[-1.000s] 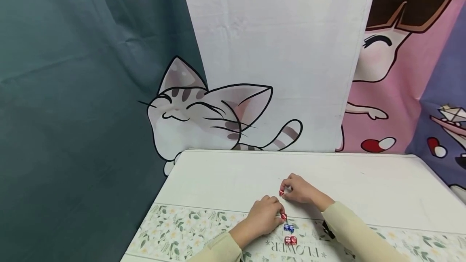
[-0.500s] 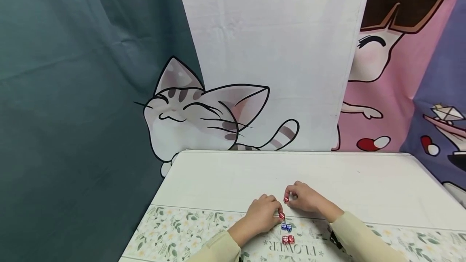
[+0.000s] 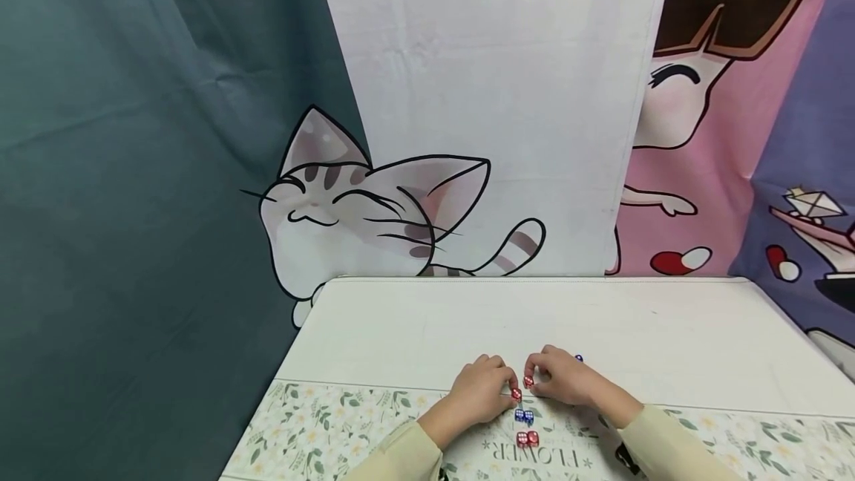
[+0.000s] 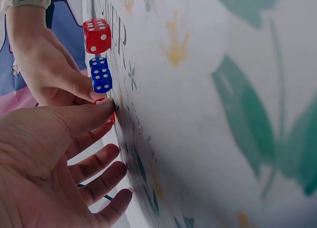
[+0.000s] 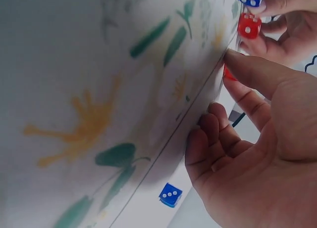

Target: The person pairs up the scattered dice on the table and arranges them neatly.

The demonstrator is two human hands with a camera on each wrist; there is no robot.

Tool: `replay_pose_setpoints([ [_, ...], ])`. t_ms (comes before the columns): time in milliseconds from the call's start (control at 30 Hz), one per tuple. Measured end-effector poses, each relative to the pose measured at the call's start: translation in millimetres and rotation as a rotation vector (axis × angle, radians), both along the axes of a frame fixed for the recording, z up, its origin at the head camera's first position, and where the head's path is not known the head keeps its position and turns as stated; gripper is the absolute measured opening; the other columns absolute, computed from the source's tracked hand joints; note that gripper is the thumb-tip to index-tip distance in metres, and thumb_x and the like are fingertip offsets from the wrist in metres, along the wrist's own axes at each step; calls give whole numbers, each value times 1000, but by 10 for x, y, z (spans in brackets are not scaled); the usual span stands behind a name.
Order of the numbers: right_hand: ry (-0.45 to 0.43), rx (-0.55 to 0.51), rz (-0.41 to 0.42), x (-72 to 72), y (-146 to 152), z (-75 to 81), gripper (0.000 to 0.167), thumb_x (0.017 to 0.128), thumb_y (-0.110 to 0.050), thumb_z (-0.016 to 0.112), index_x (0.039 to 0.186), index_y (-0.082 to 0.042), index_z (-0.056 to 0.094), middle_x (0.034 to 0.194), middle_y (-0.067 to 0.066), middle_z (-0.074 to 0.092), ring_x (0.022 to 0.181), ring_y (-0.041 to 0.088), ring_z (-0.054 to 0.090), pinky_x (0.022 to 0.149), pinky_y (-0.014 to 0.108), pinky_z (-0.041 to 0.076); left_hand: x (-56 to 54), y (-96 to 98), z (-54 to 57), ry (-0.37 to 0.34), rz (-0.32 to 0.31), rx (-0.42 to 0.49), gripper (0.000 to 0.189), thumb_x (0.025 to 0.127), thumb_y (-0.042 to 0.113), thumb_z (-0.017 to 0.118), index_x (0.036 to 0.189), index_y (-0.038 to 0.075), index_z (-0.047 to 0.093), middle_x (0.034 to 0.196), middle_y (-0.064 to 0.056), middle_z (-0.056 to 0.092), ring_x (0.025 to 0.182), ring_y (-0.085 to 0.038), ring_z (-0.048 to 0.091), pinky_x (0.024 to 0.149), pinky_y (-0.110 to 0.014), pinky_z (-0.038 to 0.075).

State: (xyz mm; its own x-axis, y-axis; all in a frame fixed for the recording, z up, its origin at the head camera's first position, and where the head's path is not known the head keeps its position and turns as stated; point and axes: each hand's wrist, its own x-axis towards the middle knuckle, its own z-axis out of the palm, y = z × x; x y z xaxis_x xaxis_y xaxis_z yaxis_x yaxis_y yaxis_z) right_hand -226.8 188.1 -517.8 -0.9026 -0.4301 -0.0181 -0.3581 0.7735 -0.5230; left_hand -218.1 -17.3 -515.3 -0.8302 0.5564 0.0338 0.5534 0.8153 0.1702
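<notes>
My left hand pinches a red die between thumb and forefinger at the table; the left wrist view shows its other fingers spread apart. Close on its right, my right hand pinches another red die, mostly covered by thumb and forefinger in the right wrist view. A small gap shows between these two red dice. Just nearer to me lie two blue dice side by side, and nearer still a pair of red dice. Beyond my right hand sits a loose blue die.
The white table carries a floral printed band with the upside-down word "FLOWER" along its near side. Behind it hang a dark green curtain and a white cloth with a cartoon cat.
My right hand has come nearer to me with its red die, closer to the left hand's die. A blue die now shows behind the right hand. The left hand stays nearly still.
</notes>
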Motion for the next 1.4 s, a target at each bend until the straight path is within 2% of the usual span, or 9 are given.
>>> replay_pose_setpoints([
  [600,0,1,61,207,-10,20,20,85,-23,80,91,-26,61,83,-4,47,73,10,41,63,29,35,8,23,35,-5,0,9,17,84,41,81,95,31,73,91,14,55,82,-5,46,68,-25,39],
  [1167,56,-24,88,243,8,2,20,87,-25,80,93,-24,61,83,-5,46,72,7,39,62,27,34,14,20,27,-1,0,7,18,83,42,81,96,33,72,91,14,55,82,-5,46,69,-26,40],
  [1400,46,-27,90,258,31,22,20,86,-21,79,96,-22,62,85,-5,47,74,7,40,64,28,36,16,13,31,-11,3,1,19,84,43,81,98,34,72,93,14,56,84,-5,46,70,-26,41],
])
